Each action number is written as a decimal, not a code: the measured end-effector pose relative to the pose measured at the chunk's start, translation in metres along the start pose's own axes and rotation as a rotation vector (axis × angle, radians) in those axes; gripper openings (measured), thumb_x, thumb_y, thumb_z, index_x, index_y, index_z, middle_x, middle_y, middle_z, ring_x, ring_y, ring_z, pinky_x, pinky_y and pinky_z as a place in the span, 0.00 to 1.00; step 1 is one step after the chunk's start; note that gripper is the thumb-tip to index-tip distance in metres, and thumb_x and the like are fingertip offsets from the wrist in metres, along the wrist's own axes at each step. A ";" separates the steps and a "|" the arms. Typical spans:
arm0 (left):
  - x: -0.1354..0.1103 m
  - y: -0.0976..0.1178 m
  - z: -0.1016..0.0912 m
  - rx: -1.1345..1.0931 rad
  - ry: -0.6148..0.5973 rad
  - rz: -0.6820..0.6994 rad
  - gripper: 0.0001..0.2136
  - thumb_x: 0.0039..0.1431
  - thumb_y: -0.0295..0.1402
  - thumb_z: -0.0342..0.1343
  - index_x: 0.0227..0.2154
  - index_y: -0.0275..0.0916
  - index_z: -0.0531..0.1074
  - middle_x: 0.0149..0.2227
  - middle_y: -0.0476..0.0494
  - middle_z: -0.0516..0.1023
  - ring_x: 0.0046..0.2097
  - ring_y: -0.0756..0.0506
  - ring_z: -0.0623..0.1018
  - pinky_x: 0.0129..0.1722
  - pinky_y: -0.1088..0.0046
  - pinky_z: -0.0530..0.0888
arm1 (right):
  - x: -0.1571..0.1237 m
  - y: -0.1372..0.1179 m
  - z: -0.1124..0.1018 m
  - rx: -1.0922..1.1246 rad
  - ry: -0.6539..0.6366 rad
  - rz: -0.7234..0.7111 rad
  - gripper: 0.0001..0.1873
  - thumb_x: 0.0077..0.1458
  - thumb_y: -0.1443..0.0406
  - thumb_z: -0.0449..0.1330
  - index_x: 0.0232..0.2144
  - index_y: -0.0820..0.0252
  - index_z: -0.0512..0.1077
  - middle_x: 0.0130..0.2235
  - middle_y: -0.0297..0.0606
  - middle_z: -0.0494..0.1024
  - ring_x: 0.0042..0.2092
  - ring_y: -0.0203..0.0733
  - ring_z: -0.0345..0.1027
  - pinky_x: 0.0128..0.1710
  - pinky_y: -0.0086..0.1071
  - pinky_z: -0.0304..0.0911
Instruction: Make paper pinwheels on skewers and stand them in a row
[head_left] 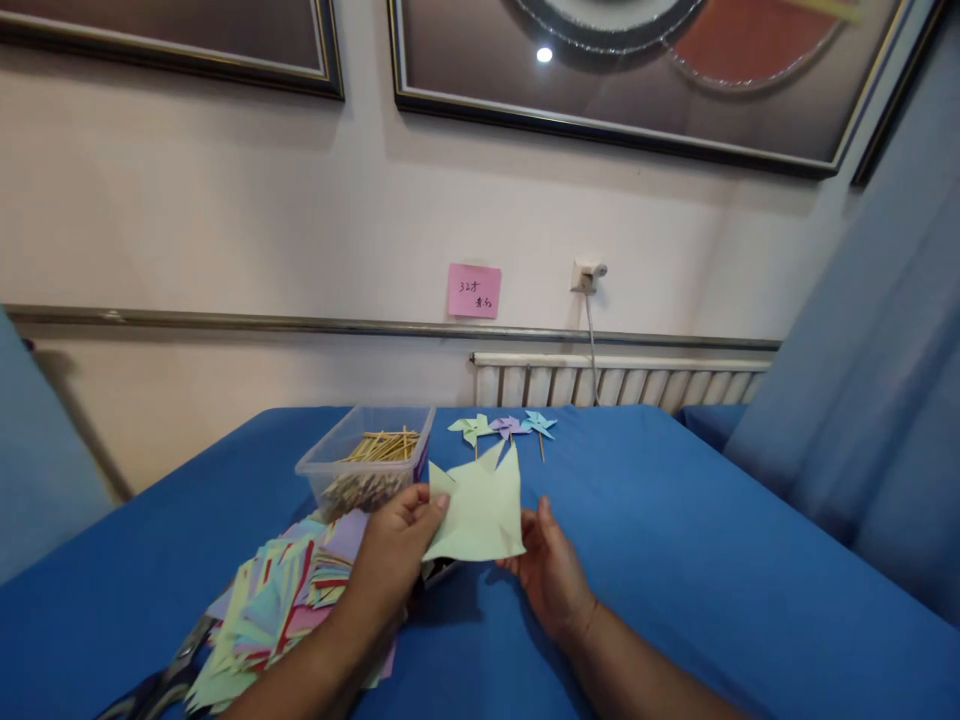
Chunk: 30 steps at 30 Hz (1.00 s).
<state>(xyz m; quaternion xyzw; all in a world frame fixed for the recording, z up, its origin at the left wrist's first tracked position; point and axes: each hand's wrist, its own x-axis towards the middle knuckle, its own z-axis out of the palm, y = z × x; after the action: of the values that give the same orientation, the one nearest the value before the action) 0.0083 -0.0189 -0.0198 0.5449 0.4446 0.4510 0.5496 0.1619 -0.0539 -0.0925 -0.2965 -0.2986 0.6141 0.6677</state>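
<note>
A pale green square of paper [480,510], cut in from its corners, is held up above the table in the middle of the view. My left hand [405,530] pinches its left edge between thumb and fingers. My right hand [551,570] is at the lower right edge, thumb raised and apart from the fingers. Some of its fingertips pass behind the paper, so I cannot tell how firmly they touch it. Under and beside my left forearm lies a heap of coloured paper squares [277,590]. Scissors with dark handles [176,675] lie at the heap's left, partly covered.
A clear plastic box [315,468] holding many thin wooden sticks [382,447] stands behind my left hand. Green [471,429], purple [509,427] and blue [539,424] pinwheels on sticks lie at the back of the blue-covered table [675,560]. A radiator [622,380] is beyond.
</note>
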 end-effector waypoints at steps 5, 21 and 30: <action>0.002 -0.033 0.011 -0.001 -0.047 -0.048 0.16 0.44 0.41 0.61 0.33 0.36 0.72 0.19 0.52 0.74 0.22 0.49 0.73 0.22 0.76 0.68 | 0.003 -0.014 -0.009 -0.037 -0.027 0.012 0.30 0.50 0.43 0.52 0.37 0.63 0.73 0.34 0.43 0.79 0.34 0.45 0.72 0.35 0.35 0.64; -0.018 -0.043 0.016 -0.129 -0.145 -0.030 0.28 0.58 0.46 0.47 0.60 0.45 0.51 0.52 0.38 0.70 0.48 0.41 0.75 0.42 0.66 0.72 | 0.013 0.000 -0.013 0.027 0.400 -0.197 0.17 0.43 0.57 0.66 0.34 0.62 0.71 0.31 0.39 0.80 0.29 0.43 0.73 0.32 0.34 0.65; -0.022 -0.038 0.017 0.213 -0.144 0.170 0.21 0.52 0.43 0.54 0.49 0.42 0.70 0.50 0.42 0.74 0.51 0.39 0.71 0.50 0.62 0.68 | 0.005 0.007 -0.008 -0.153 0.253 -0.218 0.16 0.46 0.56 0.64 0.33 0.62 0.70 0.27 0.35 0.77 0.28 0.40 0.70 0.29 0.32 0.64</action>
<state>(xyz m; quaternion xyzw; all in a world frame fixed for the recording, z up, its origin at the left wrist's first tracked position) 0.0206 -0.0436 -0.0579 0.6668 0.4016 0.4058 0.4789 0.1635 -0.0487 -0.1026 -0.3872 -0.2885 0.4714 0.7380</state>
